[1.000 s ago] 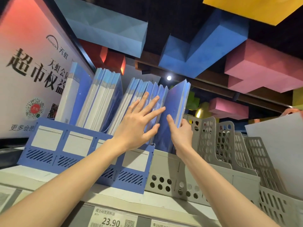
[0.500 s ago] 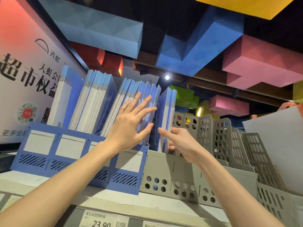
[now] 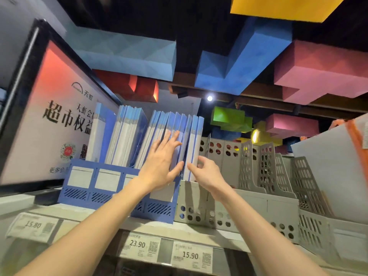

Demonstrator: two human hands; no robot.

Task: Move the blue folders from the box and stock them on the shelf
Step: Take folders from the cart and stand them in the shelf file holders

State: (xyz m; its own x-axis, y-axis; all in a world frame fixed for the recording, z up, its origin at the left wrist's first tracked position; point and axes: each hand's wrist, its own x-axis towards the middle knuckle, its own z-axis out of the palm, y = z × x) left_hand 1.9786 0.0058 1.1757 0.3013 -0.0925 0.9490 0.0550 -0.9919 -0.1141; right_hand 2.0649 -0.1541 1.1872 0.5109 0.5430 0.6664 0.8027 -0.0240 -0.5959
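Several blue folders [image 3: 127, 136] stand upright in a blue file rack [image 3: 103, 186] on the shelf [image 3: 199, 232]. My left hand [image 3: 161, 162] lies flat with spread fingers against the right-hand bunch of folders, holding them back to the left. Two more blue folders [image 3: 196, 144] stand at the right end, in the first slot of a grey rack [image 3: 235, 208]. My right hand [image 3: 205, 172] touches the lower edge of these two, thumb on their front and fingers loosely curled beside them. The box is not in view.
More grey perforated file racks [image 3: 282, 176] fill the shelf to the right, with a white sheet [image 3: 328, 176] at the far right. A poster board [image 3: 49, 120] stands at the left. Price tags [image 3: 139, 248] line the shelf edge. Coloured blocks hang overhead.
The tilted folder in my right hand was pushed upright into the row. My right hand then slid down to its lower edge. My left hand stayed pressed on the row.
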